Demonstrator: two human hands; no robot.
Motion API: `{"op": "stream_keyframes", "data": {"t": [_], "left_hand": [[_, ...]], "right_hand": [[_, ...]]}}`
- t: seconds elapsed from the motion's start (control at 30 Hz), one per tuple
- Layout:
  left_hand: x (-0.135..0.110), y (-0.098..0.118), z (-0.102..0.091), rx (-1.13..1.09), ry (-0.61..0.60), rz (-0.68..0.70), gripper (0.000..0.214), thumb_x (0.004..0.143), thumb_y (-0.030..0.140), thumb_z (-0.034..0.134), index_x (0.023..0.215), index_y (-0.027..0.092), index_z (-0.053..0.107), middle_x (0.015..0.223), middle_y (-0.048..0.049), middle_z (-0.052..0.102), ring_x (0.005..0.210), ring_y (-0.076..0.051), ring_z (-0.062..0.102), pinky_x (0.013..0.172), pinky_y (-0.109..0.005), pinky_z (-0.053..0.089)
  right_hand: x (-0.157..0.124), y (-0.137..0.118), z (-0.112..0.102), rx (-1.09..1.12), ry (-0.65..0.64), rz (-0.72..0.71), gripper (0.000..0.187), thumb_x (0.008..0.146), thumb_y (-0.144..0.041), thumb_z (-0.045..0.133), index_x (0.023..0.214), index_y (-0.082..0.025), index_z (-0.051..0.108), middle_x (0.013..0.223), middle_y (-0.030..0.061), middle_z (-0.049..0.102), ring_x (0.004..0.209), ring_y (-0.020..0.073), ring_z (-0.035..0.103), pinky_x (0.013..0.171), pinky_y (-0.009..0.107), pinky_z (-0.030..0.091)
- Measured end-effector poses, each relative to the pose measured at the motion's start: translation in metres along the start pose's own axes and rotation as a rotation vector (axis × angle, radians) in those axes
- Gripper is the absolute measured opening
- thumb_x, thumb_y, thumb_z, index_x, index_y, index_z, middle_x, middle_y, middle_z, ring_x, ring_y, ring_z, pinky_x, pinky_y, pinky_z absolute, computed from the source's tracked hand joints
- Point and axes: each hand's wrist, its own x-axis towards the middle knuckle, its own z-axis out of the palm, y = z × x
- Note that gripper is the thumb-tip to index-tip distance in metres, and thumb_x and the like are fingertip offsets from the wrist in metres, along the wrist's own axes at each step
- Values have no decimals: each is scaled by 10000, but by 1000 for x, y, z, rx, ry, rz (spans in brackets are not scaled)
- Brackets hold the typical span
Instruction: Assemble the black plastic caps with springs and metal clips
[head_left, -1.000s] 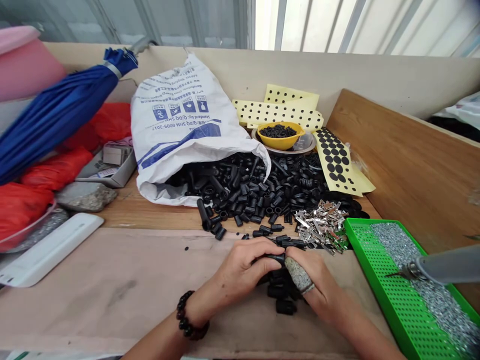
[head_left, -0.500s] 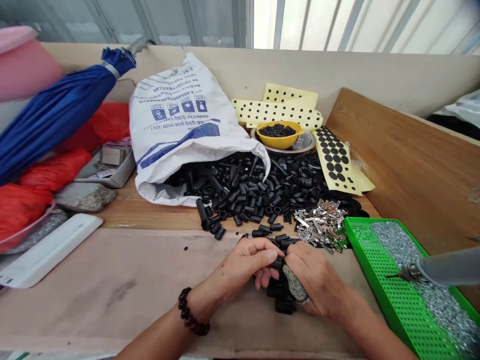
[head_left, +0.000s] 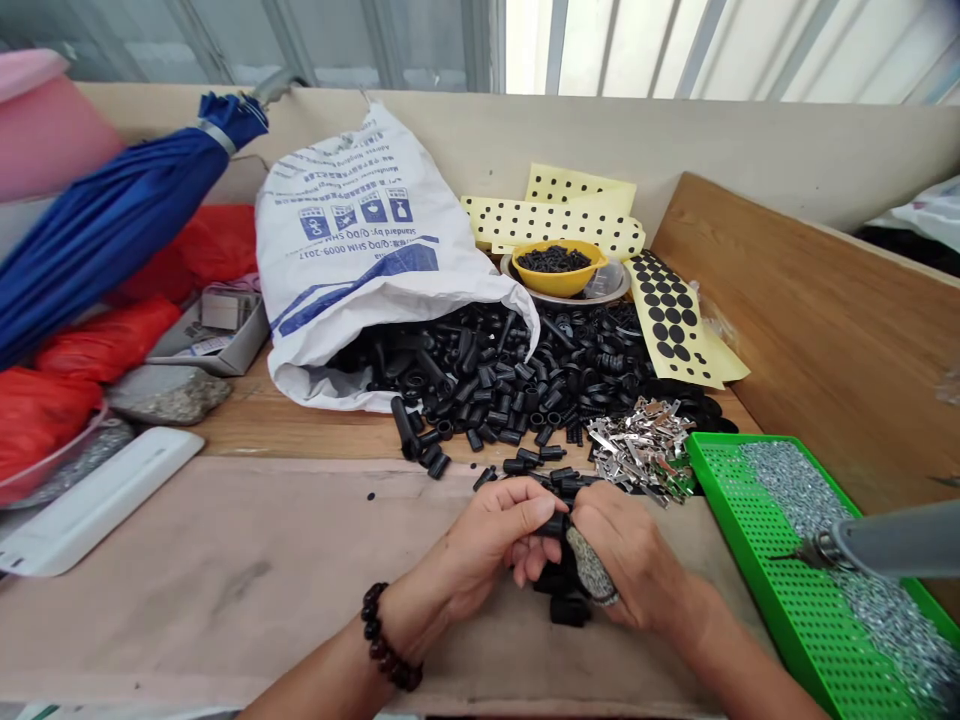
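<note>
My left hand and my right hand meet at the front of the table, both pinched on one small black plastic tube held between them. A grey fabric cot covers my right thumb. A bead bracelet circles my left wrist. Under my hands lies a small cluster of black tubes. Just beyond them sit a pile of shiny metal clips and a large heap of black tubes spilling from a white sack.
A green perforated tray of small metal screws stands at the right, with a grey power screwdriver lying over it. A yellow bowl, yellow dot sheets, a blue umbrella, red bags and a white bar surround the work area.
My hands have drawn closer together and lifted the black tube slightly off the cluster. My right hand has turned so the thumb cot points down.
</note>
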Motion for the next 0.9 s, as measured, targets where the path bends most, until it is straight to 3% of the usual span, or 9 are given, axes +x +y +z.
{"op": "stream_keyframes", "data": {"t": [0.13, 0.33, 0.63, 0.8, 0.9], "left_hand": [[-1, -1, 3, -2, 9, -3, 309, 717, 407, 675, 800, 120, 592, 542, -22, 637, 362, -45, 480, 318, -101, 310], [-1, -3, 4, 126, 83, 137, 329, 690, 404, 681, 812, 112, 594, 535, -8, 616, 404, -58, 491, 370, -125, 358], [-6, -2, 0, 527, 50, 377, 128, 806, 235, 554, 854, 144, 630, 580, 37, 534, 518, -78, 504, 486, -166, 402], [-8, -3, -1, 795, 80, 630, 116, 845, 162, 526, 864, 160, 641, 727, -4, 622, 666, -114, 572, 608, -201, 444], [-8, -3, -1, 910, 34, 834, 131, 872, 122, 490, 898, 144, 617, 824, -43, 641, 761, -133, 589, 695, -224, 459]], "right_hand": [[-1, 1, 2, 16, 22, 2, 126, 801, -160, 313, 722, -203, 402, 662, 45, 451, 613, 192, 390, 552, 306, 283], [-3, -5, 5, 118, 5, 129, 164, 820, -160, 313, 742, -194, 454, 660, 41, 492, 604, 180, 426, 549, 284, 301], [3, -15, -6, 385, 5, 338, 202, 870, -206, 291, 738, -221, 443, 669, 12, 539, 606, 154, 499, 566, 254, 358], [-2, -15, -1, 482, 5, 474, 207, 870, -259, 311, 694, -217, 413, 627, -9, 491, 577, 144, 449, 555, 258, 320], [-5, -14, 10, 604, 30, 592, 230, 864, -283, 333, 652, -207, 382, 587, -28, 406, 555, 127, 378, 526, 247, 288]]}}
